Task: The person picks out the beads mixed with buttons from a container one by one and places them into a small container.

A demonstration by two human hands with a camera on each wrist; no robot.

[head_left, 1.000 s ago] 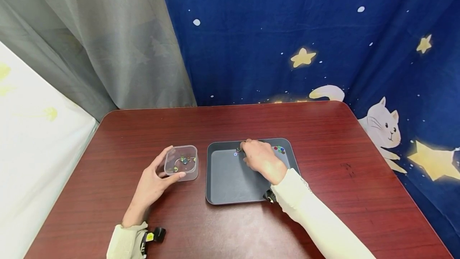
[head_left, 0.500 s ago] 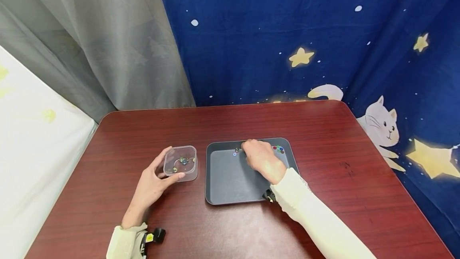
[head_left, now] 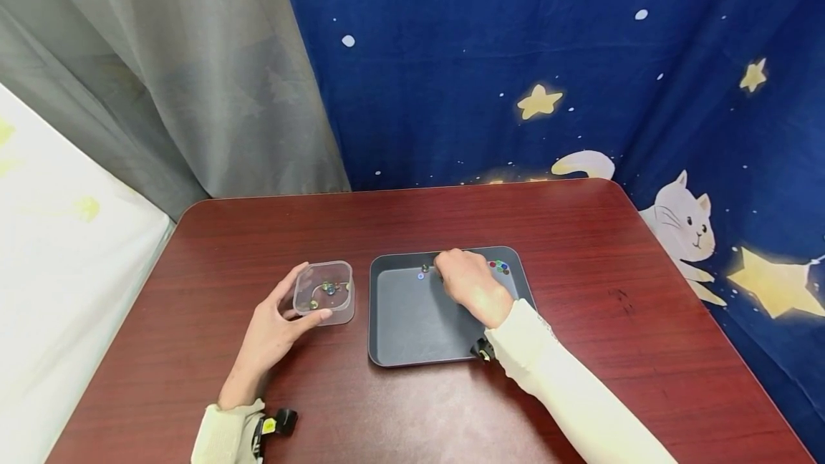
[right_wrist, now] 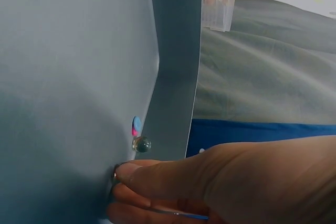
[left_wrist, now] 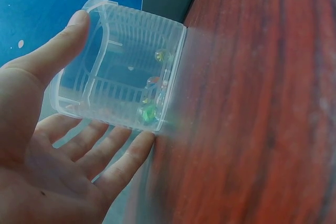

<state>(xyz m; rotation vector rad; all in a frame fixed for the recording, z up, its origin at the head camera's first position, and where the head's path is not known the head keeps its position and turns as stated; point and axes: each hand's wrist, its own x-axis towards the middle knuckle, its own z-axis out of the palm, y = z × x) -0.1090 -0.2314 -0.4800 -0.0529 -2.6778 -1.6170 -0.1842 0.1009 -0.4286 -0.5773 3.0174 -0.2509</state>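
My left hand (head_left: 273, 335) holds a clear plastic box (left_wrist: 131, 72) between thumb and fingers, left of the tray. Several glass marbles (left_wrist: 148, 113) lie inside it. Over the far side of the grey tray (head_left: 412, 328), my right hand (head_left: 473, 285) pinches a small shiny thing (right_wrist: 116, 171) between thumb and finger; mostly hidden, it looks like a marble. A loose marble (right_wrist: 142, 144) sits on the tray just beyond the fingertips, with a small blue disc (right_wrist: 137, 123) and a pink one (right_wrist: 134, 131) beside it.
Several small coloured discs (head_left: 500, 268) lie in the tray's far right corner. The tray's raised rim (right_wrist: 176, 77) surrounds its floor. Both stand on a dark red wooden table (head_left: 290, 228). Behind hang a grey curtain (head_left: 245, 92) and a blue one (head_left: 438, 77).
My right hand has shifted slightly right, away from the loose marble beside the blue disc. The left hand and box have stayed in place.
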